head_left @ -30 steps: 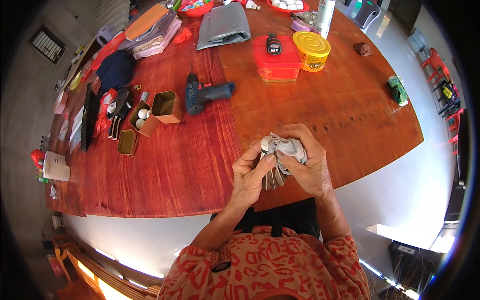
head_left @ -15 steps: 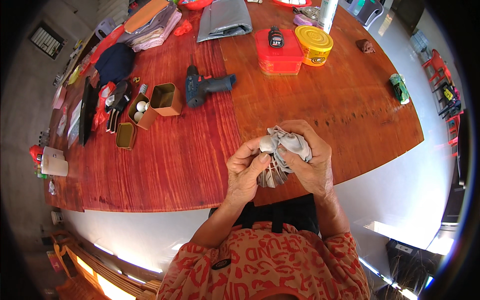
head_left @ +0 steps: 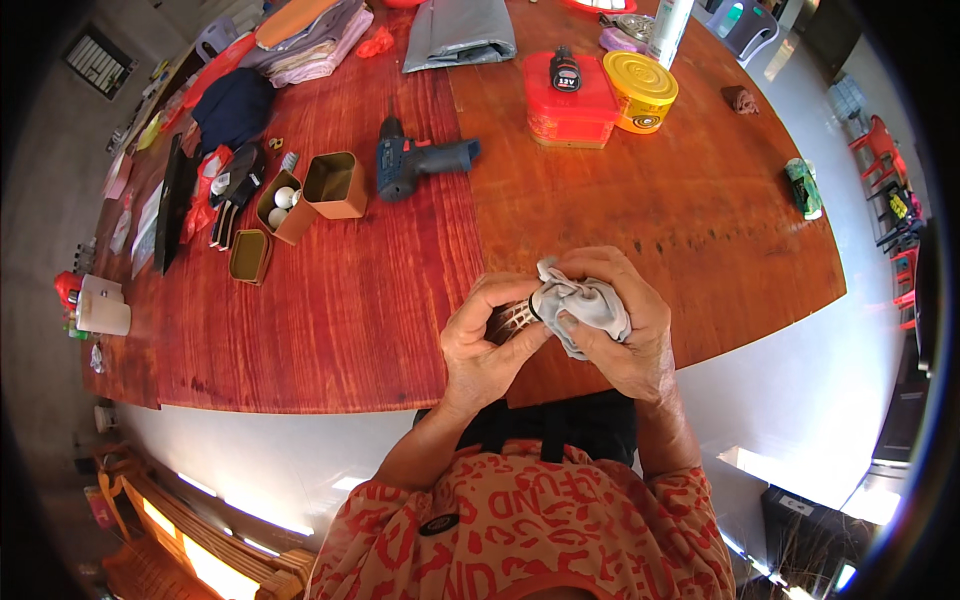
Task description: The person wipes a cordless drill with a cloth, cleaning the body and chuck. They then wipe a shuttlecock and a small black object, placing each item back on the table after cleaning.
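over the near edge of a reddish-brown wooden worktop (head_left: 350,330), two bare hands met in front of a person in an orange and red patterned shirt (head_left: 530,520). the left hand (head_left: 480,350) grasped a shuttlecock (head_left: 514,317), its ribbed skirt lying between the thumb below and the curled fingers above, its wide end turned left toward the palm. its narrow end, marked by a dark band, pointed right and went into a crumpled grey cloth (head_left: 588,308); the tip was hidden there. the right hand (head_left: 640,335) gripped that cloth, thumb pressed on the near side and fingers wrapped over the far side, so the shuttlecock sat just left of it and bridged the two hands.

farther out, well apart from the hands, a blue-grey cordless drill (head_left: 408,165) lay on the worktop. to its left stood an open square tin (head_left: 345,207), and beside that another tin (head_left: 293,230) holding white rounded things (head_left: 281,203). beyond the hands, a red box (head_left: 570,108) carried a black battery (head_left: 565,72), next to a round yellow tin (head_left: 640,85).
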